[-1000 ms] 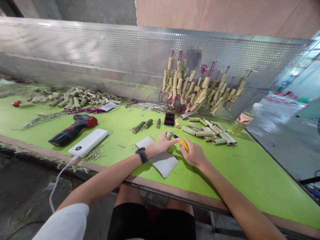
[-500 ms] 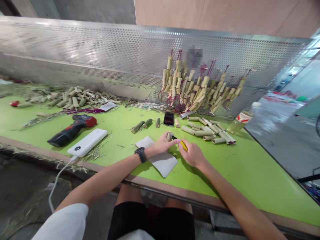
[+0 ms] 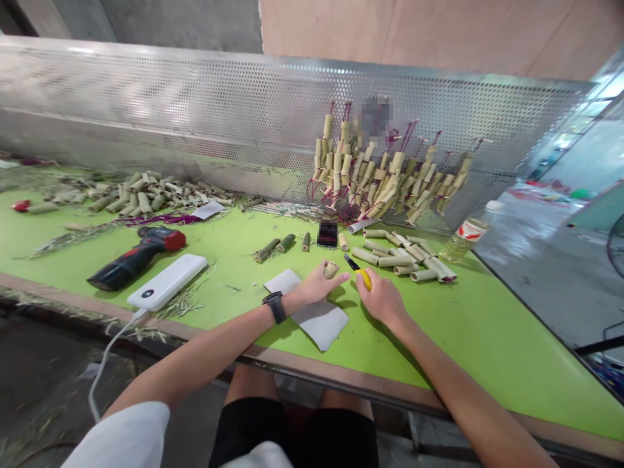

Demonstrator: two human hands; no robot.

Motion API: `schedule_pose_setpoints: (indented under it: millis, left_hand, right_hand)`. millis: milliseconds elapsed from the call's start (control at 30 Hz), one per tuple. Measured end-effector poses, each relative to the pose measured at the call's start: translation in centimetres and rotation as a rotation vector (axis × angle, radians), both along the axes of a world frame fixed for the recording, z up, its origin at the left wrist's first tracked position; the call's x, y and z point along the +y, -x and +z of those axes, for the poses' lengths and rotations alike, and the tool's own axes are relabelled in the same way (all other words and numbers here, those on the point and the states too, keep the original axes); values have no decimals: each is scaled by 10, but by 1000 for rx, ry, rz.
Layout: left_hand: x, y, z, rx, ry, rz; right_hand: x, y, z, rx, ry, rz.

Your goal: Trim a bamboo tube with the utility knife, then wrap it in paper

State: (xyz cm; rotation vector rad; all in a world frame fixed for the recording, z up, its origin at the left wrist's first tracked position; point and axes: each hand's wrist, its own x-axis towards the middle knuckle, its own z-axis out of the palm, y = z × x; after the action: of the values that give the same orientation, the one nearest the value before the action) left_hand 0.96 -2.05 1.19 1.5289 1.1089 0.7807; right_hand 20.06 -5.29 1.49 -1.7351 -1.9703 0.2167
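Note:
A short bamboo piece (image 3: 331,269) is gripped in my left hand (image 3: 319,283), its cut end showing between thumb and fingers. My right hand (image 3: 383,299) is closed round a yellow utility knife (image 3: 363,278). The knife's dark front and blade point up and left, a little apart from the bamboo. Under my left wrist lies a creased sheet of white paper (image 3: 322,324). Just beyond the hands stand a small dark-screened device (image 3: 327,234) and a few bamboo pieces (image 3: 286,242).
Cut bamboo tubes (image 3: 397,260) lie right of the device, beside a bottle of yellowish liquid (image 3: 465,237). Strung bamboo bundles (image 3: 390,175) lean on the perforated metal panel (image 3: 234,123). Left are a cordless drill (image 3: 139,255), a white power bank (image 3: 168,281) and a bamboo heap (image 3: 141,193).
The knife has come away from the bamboo piece, as my right hand shifted slightly right. My left hand still grips the piece, whose end now shows more plainly.

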Motion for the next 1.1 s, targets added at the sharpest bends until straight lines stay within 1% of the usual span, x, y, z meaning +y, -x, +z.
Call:
schedule_pose_setpoints:
  millis: [67, 167, 300, 367, 467, 567, 767, 900, 1100]
  left_hand:
    - [1, 1, 0, -92, 15, -16]
    - [3, 2, -2, -271, 95, -56]
    - [10, 2, -7, -496, 180, -81]
    - [13, 2, -9, -552, 210, -97]
    - [14, 2, -9, -605, 184, -98]
    - [12, 2, -9, -614, 132, -76]
    - [6, 3, -3, -498, 51, -90]
    - [5, 4, -1, -447, 73, -98]
    - [3, 6, 5, -485, 113, -149]
  right_hand:
    - [0, 2, 0, 63, 13, 70]
    - [-1, 6, -2, 132, 49, 146]
    - [-2, 4, 0, 183, 81, 166]
    - [-3, 3, 3, 202, 85, 178]
    - [-5, 2, 5, 217, 83, 223]
    - [-6, 3, 5, 221, 81, 258]
    - [-6, 2, 4, 258, 89, 279]
    - [-7, 3, 6, 274, 89, 284]
    - [-6, 3, 4, 263, 103, 267]
